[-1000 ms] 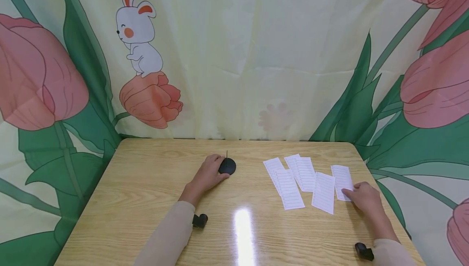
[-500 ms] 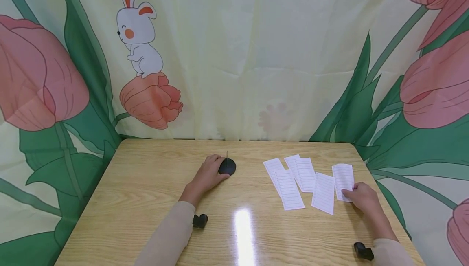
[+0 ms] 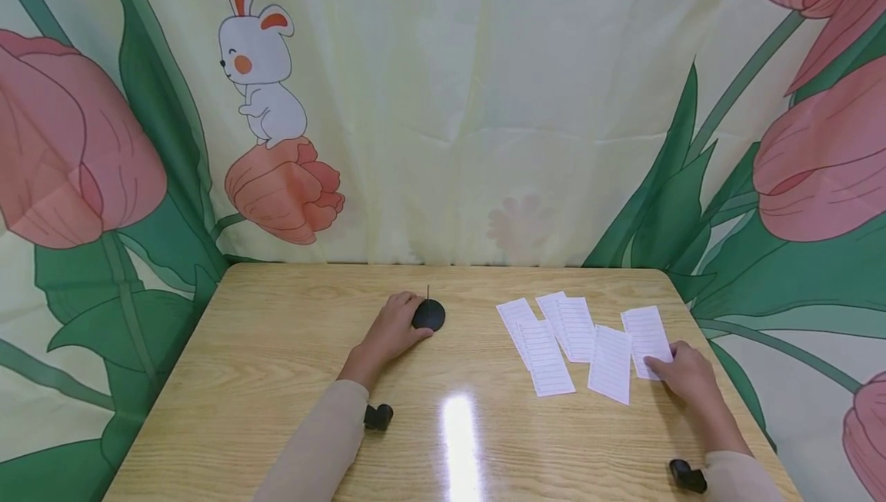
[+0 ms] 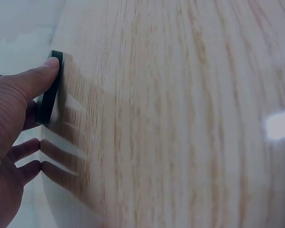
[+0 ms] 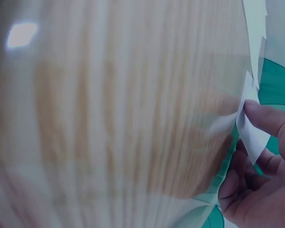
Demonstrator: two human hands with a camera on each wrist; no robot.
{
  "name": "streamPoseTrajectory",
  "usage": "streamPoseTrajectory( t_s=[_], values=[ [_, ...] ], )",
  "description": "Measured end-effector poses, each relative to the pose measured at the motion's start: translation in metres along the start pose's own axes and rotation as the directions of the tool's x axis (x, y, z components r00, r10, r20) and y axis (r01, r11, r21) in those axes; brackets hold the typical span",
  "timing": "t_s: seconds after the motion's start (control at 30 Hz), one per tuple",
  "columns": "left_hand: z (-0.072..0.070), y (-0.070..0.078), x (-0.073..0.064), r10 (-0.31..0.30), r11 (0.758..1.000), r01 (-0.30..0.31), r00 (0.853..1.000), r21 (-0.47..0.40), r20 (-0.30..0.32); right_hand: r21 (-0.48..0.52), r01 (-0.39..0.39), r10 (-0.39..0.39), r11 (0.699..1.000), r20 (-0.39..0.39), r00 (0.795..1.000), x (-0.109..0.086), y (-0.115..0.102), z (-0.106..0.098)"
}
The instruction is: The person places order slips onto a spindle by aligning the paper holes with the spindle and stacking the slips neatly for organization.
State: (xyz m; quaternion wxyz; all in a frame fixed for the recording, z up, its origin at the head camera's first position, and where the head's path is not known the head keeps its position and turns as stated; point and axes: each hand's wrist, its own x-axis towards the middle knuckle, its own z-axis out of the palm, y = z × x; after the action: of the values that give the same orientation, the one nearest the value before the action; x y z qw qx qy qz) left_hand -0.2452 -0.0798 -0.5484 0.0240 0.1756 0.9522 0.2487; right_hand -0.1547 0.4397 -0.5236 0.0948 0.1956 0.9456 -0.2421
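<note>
A bill spike (image 3: 429, 316), a round black base with a thin upright rod, stands toward the back of the table, left of centre. My left hand (image 3: 389, 330) grips the edge of its base; the left wrist view shows the thumb on the near side of the black base (image 4: 49, 97). At the right, my right hand (image 3: 687, 374) pinches the lower right corner of a white lined paper slip (image 3: 644, 330). In the right wrist view that slip (image 5: 251, 135) sits between thumb and fingers, tilted up from the table.
Several more lined slips (image 3: 547, 357) lie partly overlapping between the spike and my right hand. One slip (image 3: 611, 364) lies just left of the pinched one. The wooden table (image 3: 298, 310) ends at a flower-printed curtain (image 3: 429, 141).
The far end of the pinched slip has lifted and swung slightly, first right, then left. My left hand and the spike have stayed in place.
</note>
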Motion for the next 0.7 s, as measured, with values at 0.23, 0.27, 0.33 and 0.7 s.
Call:
streamPoseTrajectory(
  t_s=[0.23,0.27,0.33,0.7],
  values=[
    [0.000,0.001,-0.001,0.017,1.000,-0.017,1.000,0.003,-0.017,0.041,-0.012,0.013,0.999,-0.026,1.000,0.000,0.003,0.003],
    [0.000,0.001,-0.001,0.020,1.000,-0.020,1.000,0.003,-0.021,0.050,-0.016,0.018,0.999,-0.031,0.999,0.000,0.002,0.003],
    [0.000,0.001,-0.002,0.014,1.000,-0.014,1.000,0.005,-0.016,0.058,-0.011,0.014,0.998,-0.044,0.999,-0.001,0.002,0.001],
    [0.000,0.003,-0.002,-0.014,1.000,0.014,1.000,-0.003,-0.020,0.043,0.092,-0.082,0.995,-0.193,0.978,-0.006,-0.002,-0.016]
  ],
)
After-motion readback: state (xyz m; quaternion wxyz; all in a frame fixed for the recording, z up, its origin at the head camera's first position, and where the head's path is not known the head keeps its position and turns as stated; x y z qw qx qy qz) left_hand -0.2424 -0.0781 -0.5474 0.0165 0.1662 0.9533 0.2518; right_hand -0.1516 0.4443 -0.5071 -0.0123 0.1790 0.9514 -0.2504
